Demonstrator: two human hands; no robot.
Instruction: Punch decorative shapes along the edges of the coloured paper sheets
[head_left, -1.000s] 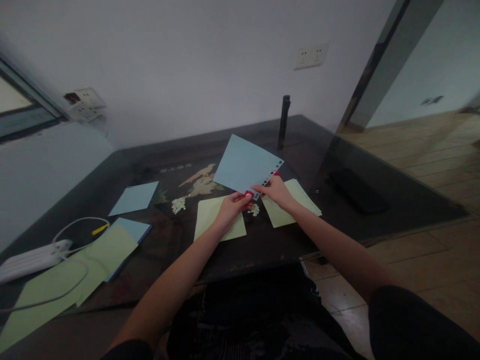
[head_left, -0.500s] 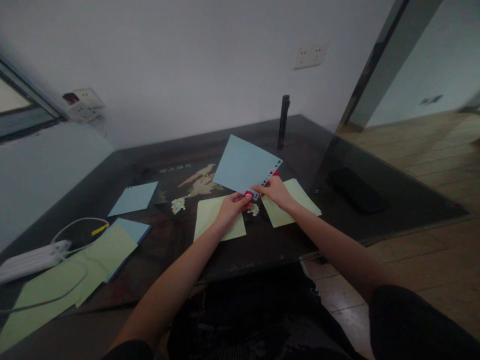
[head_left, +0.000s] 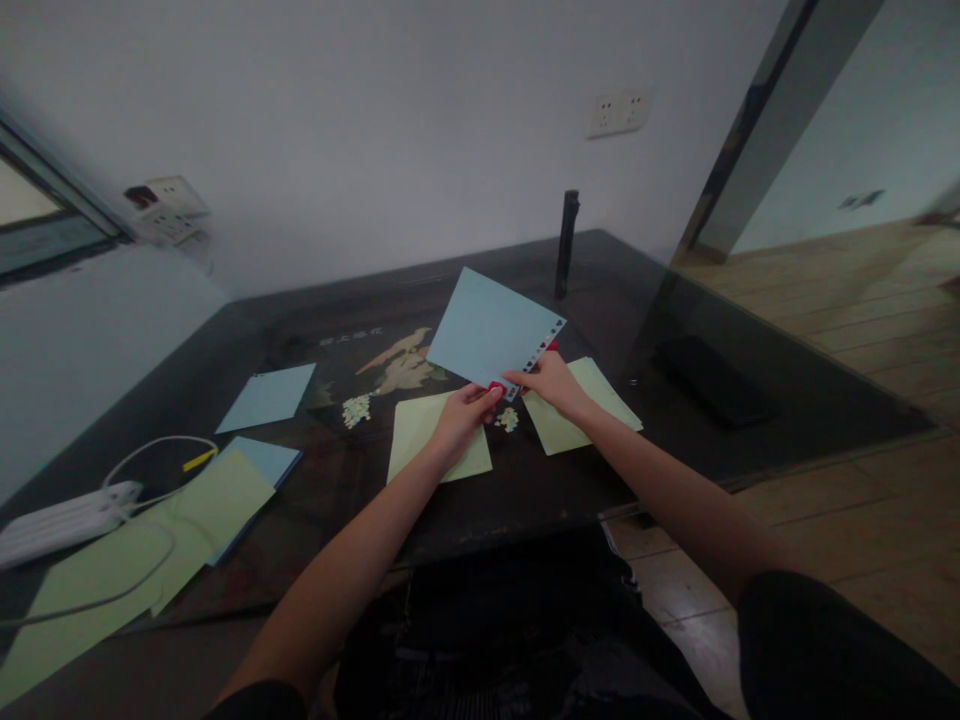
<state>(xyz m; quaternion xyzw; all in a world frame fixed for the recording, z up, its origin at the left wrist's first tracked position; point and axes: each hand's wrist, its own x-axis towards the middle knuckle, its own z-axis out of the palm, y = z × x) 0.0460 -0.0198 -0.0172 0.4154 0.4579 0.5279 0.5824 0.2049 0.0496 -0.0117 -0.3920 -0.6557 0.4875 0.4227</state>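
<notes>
**Two hands pinching one blue sheet**

The left hand (head_left: pixel 459 420) is pinching the near corner of the blue sheet (head_left: pixel 484 325) beside a red punch (head_left: pixel 498 387), above the tabletop (head_left: pixel 525 490). The punched edge is running up-right under the right hand's (head_left: pixel 553 383) closed fingers. Two spare blue sheets (head_left: pixel 266 397) are lying leftward, and two green sheets (head_left: pixel 420 440) are lying beneath.
</notes>
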